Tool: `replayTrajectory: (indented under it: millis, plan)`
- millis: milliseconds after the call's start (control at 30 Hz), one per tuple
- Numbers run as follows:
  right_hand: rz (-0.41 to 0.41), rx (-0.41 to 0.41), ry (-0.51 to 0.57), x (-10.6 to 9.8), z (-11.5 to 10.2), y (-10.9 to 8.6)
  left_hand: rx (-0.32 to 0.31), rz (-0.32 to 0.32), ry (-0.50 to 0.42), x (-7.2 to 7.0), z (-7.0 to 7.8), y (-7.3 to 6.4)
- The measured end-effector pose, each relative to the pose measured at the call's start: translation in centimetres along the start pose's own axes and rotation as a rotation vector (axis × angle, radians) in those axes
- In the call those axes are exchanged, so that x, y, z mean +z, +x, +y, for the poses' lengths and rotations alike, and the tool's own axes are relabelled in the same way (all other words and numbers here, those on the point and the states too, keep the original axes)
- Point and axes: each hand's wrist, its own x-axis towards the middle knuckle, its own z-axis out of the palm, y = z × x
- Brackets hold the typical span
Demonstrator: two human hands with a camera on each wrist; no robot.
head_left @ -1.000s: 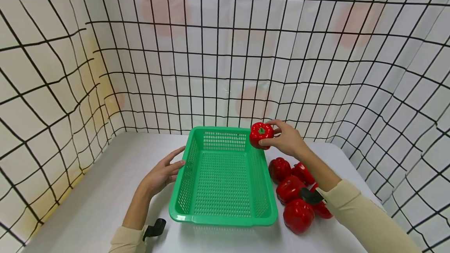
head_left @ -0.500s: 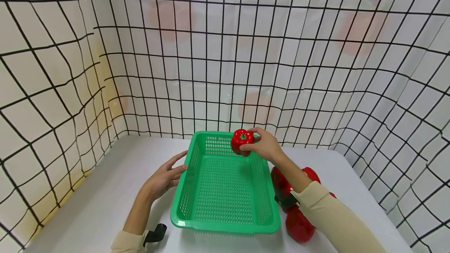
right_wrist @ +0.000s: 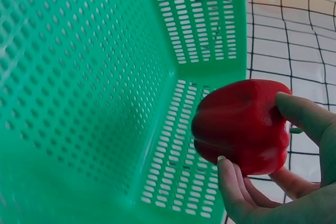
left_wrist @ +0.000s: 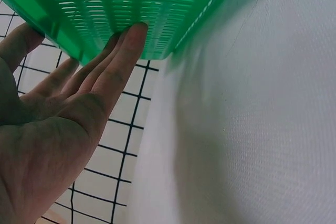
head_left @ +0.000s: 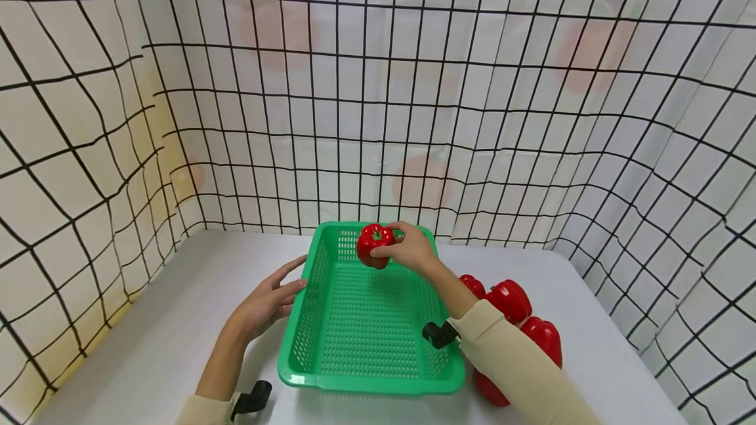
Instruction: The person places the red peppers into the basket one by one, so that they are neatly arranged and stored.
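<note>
- Head: lower centre, right hand (head_left: 413, 253) pinches a pepper (head_left: 373, 246) above the basket (head_left: 366, 384), not yet released; other peppers (head_left: 511, 300) lie outside, lower right.
- Left wrist: at left, left hand (left_wrist: 60, 114) touches the basket, fingers extended.
- Right wrist: right hand grips the pepper, lower right.

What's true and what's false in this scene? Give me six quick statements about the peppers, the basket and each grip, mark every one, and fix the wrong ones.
1. The right grip holds a red pepper. True.
2. The left grip touches the outside of the green basket. True.
3. The basket is solid, without holes. False: it is perforated.
4. Other red peppers lie to the right of the basket. True.
5. The held pepper has lost its stem. False: a green stem shows on it.
6. Several peppers lie inside the basket. False: none is seen lying in it.
</note>
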Motion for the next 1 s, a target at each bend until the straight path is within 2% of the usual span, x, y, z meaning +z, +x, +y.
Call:
replayTrajectory:
  millis: [333,733,1000]
  plan:
    - [-0.051,0.067,0.085,2.8,0.1,0.5,-0.01,0.002,0.017,0.0,0.1,-0.1]
    - [-0.041,0.104,0.153,5.1,0.5,0.5,-0.016,0.008,0.014,0.1,-0.2,-0.1]
    - [-0.034,0.123,0.115,6.1,0.8,0.7,-0.018,0.008,0.004,0.0,-0.2,-0.2]
